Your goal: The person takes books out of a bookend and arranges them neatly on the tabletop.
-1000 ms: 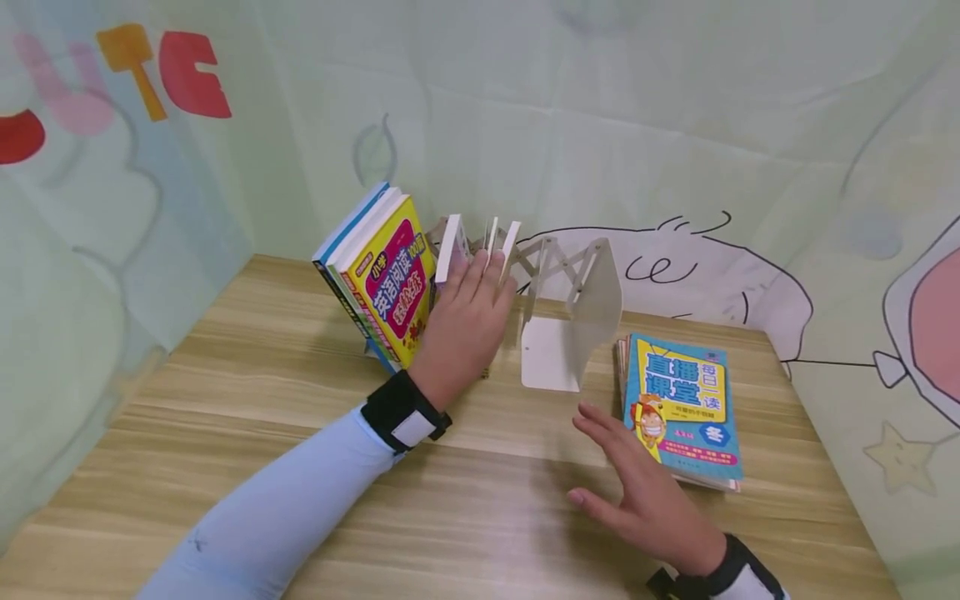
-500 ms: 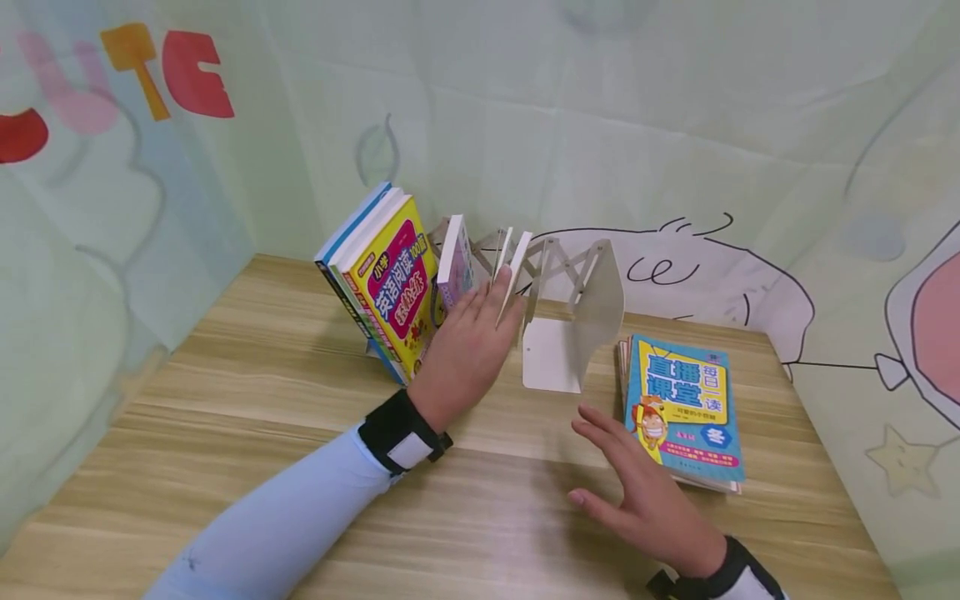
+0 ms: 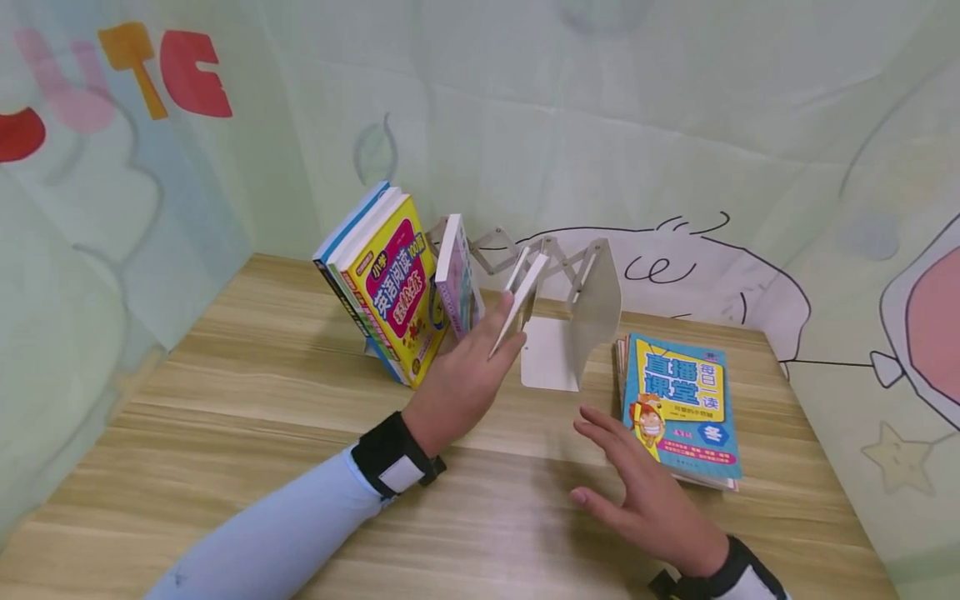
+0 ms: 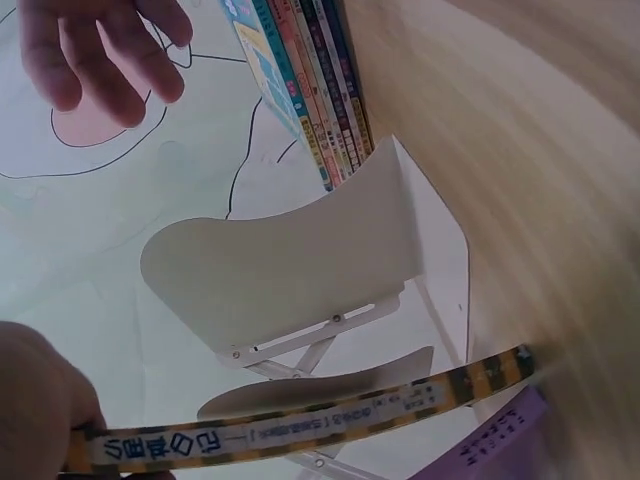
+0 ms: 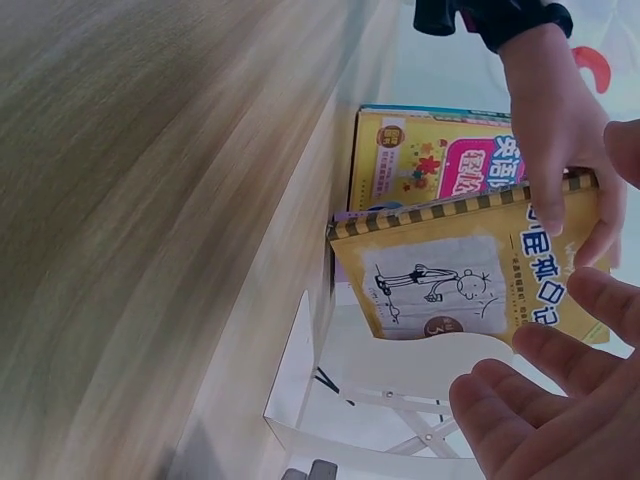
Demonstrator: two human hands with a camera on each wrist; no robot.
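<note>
My left hand [image 3: 459, 383] pinches a thin yellow book [image 5: 430, 240] near its upper end, fingers on one face and thumb on the other. In the head view that book tilts to the right over the beige expandable bookend [image 3: 551, 358]; its striped spine [image 4: 280, 432] shows in the left wrist view. Left of the hand, a pink-and-purple book [image 3: 459, 283] leans in the bookend. Beyond it stand several larger books, the outermost a yellow workbook [image 3: 397, 292]. My right hand [image 3: 648, 500] hovers with fingers extended and holds nothing, left of a stack of blue-covered booklets [image 3: 682, 408].
The wooden table [image 3: 300, 400] reaches back to a printed cloth backdrop [image 3: 480, 100]. The bookend's upright right panel [image 3: 598, 300] stands between the tilted book and the booklet stack. Its folding lattice runs along the back.
My left hand has drawn the yellow book rightward and tilted it further, widening the gap from the pink-and-purple book. The right hand stays where it was.
</note>
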